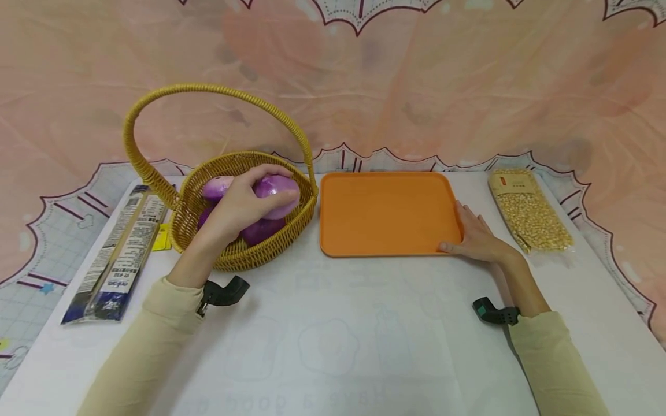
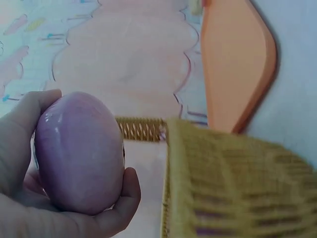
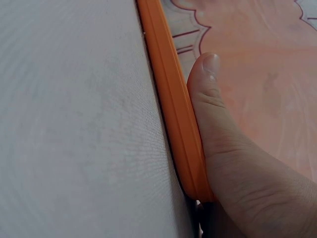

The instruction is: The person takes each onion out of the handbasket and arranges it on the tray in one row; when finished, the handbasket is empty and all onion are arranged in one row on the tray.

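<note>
My left hand (image 1: pixel 244 202) grips a smooth, shiny purple egg-shaped object (image 1: pixel 278 188), its fingers and thumb round the sides, within the wicker basket's opening in the head view. In the left wrist view, faint streaks run along this light purple object (image 2: pixel 79 153). More purple pieces, some darker, lie in the yellow wicker basket (image 1: pixel 255 261), partly hidden by the hand. At the tray's right end, my right hand (image 1: pixel 478 238) rests against the orange tray (image 1: pixel 387 214), fingers extended along the side. Its thumb (image 3: pixel 210 99) lies straight over the rim in the right wrist view.
The basket's tall handle (image 1: pixel 218 89) arches above it. Left of the basket lies a long blue-ended packet (image 1: pixel 117 260), with a small yellow piece (image 1: pixel 162 238) between them. A bag of yellow kernels (image 1: pixel 531 214) lies right of the tray, near the patterned backdrop (image 1: pixel 390 86).
</note>
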The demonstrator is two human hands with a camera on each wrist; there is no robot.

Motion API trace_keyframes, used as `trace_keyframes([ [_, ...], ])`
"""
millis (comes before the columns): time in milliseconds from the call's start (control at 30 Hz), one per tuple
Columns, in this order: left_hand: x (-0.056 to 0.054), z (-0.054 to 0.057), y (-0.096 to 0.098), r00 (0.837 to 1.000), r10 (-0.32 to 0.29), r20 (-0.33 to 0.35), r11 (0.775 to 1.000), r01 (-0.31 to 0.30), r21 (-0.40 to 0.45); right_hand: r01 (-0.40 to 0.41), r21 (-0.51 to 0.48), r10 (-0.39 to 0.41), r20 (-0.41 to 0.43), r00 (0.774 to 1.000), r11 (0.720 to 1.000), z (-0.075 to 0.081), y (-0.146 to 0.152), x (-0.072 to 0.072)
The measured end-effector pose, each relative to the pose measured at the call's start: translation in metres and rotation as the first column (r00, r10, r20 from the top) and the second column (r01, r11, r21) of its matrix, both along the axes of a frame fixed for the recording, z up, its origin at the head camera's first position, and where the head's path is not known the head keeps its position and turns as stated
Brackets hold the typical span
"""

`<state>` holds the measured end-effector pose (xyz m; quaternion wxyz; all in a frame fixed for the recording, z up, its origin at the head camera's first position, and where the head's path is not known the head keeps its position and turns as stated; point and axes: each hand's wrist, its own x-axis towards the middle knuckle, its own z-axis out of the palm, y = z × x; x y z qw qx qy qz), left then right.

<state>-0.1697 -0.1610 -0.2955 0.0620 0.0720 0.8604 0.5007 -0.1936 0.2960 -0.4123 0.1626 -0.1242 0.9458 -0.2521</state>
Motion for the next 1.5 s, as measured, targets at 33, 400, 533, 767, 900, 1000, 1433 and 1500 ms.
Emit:
trace_keyframes([
  [33, 0.002, 0.000, 0.002, 1.000, -0.003, -0.005, 1.000, 0.003, -0.002, 0.000, 0.001, 0.000, -0.001, 1.000, 1.000, 0.000, 0.000, 0.000],
  [400, 0.014, -0.001, 0.024, 0.994, -0.099, -0.053, 0.995, 0.100, 0.013, 0.004, 0.006, -0.004, 0.004, 1.000, 1.000, 0.003, -0.003, 0.000],
  [533, 0.014, -0.003, 0.031, 0.988, -0.134, -0.078, 0.991, 0.135, 0.004, 0.005, 0.005, -0.006, 0.003, 1.000, 1.000, 0.003, -0.003, 0.000],
  [767, 0.014, -0.004, 0.041, 0.984, -0.152, -0.096, 0.988, 0.151, -0.019, -0.001, 0.008, 0.001, -0.006, 1.000, 1.000, 0.002, -0.002, -0.001],
  [900, 0.013, -0.004, 0.046, 0.982, -0.154, -0.108, 0.988, 0.154, -0.008, 0.001, 0.008, -0.001, -0.007, 1.000, 1.000, 0.002, -0.003, 0.000],
  [1000, 0.013, -0.004, 0.050, 0.982, -0.162, -0.099, 0.986, 0.165, 0.021, 0.004, 0.014, -0.004, -0.004, 1.000, 1.000, 0.002, -0.003, 0.000],
  [1433, 0.006, -0.018, 0.080, 0.975, -0.200, -0.095, 0.969, 0.211, 0.124, 0.007, -0.002, -0.006, 0.011, 1.000, 1.000, -0.001, 0.000, -0.001],
  [1500, 0.004, -0.019, 0.084, 0.973, -0.202, -0.109, 0.968, 0.216, 0.129, 0.006, -0.002, -0.006, 0.011, 1.000, 1.000, -0.002, 0.000, -0.001],
])
